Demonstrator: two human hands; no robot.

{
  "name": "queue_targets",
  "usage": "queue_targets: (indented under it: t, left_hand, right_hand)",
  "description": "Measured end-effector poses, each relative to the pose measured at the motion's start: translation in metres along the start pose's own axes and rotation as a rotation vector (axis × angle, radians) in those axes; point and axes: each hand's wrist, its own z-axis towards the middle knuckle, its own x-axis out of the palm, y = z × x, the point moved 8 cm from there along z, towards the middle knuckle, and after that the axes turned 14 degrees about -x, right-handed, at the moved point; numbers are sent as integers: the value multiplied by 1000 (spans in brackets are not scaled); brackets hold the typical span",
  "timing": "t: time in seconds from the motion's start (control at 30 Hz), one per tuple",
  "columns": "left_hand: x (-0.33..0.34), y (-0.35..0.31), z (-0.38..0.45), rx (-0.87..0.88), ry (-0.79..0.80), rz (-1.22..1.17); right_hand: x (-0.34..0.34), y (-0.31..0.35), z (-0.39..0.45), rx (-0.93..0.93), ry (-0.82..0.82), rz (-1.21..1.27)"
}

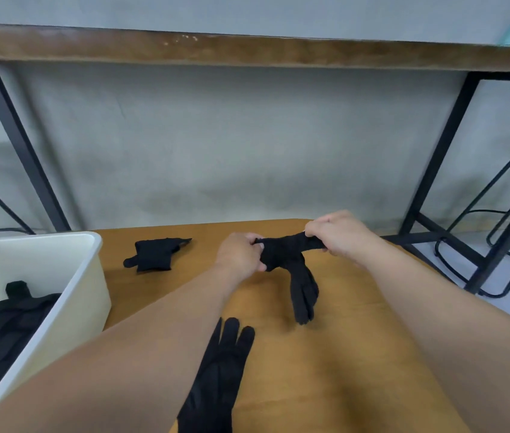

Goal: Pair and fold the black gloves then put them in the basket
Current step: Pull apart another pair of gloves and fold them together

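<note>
Stretching crosswise between the left hand [241, 251] and right hand [338, 234], the held glove [291, 257] has its cuff pinched in both sets of curled fingers, its finger end drooping toward the person. The loose glove [219, 370] lies nearer than it on the table [341, 354], under the left forearm; the basket [88, 276] sits left, closer to the left hand.

Black glove [294, 264] midair, fingers drooping toward wooden table [341, 354]

Orange-brown table [357, 354]: white basket [91, 276] left, folded glove bundle [153, 254], 1 flat glove [219, 370].
</note>
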Motion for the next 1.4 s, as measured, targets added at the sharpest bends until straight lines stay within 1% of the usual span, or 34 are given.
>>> queue_targets:
  t: [0.07, 0.13, 0.2, 0.23, 0.3, 0.43, 0.5, 0.57, 0.7, 0.77, 0.9, 1.0, 1.1, 1.17, 1.27, 1.4]
  left_hand:
    - [2, -12, 0, 91, -69, 285]
    - [0, -21, -1, 158, -142, 478]
    - [-5, -33, -7, 228, -231, 608]
    - [-9, -40, -10, 254, -268, 624]
    - [-15, -50, -16, 289, -268, 574]
    - [-22, -70, -28, 339, -74, 329]
    - [-28, -79, -38, 340, 14, 222]
    - [-39, -86, -47, 334, 41, 157]
    - [-62, -86, -67, 278, 99, 118]
    - [-74, -84, -79, 272, 93, 164]
    - [-97, -81, -99, 284, -6, 230]
    - [-107, -71, -113, 213, -9, 172]
    - [-112, -56, -128, 57, 65, 0]
    - [-112, -47, -137, -16, 124, -99]
    - [-120, -35, -146, -51, 157, -172]
    - [-135, -17, -145, -45, 196, -237]
  right_hand:
    - [-6, -14, -1, 58, -8, -96]
    - [-8, -20, -3, 83, 3, -197]
    - [-7, -17, -5, 44, 12, -314]
    - [-5, -11, -6, 9, 11, -338]
    - [3, 3, -6, -70, 27, -325]
    - [12, 29, -4, -192, 21, -246]
    - [10, 36, -2, -192, -8, -87]
    - [7, 41, -1, -182, -12, 74]
    - [1, 60, -16, -190, 18, 158]
    - [-1, 69, -24, -168, 31, 214]
    - [1, 88, -44, -159, 62, 254]
    - [7, 107, -58, -174, 66, 277]
    - [14, 124, -70, -181, 40, 244]
    - [23, 134, -76, -195, 54, 247]
    - [35, 149, -84, -206, 106, 270]
    - [40, 160, -94, -204, 170, 271]
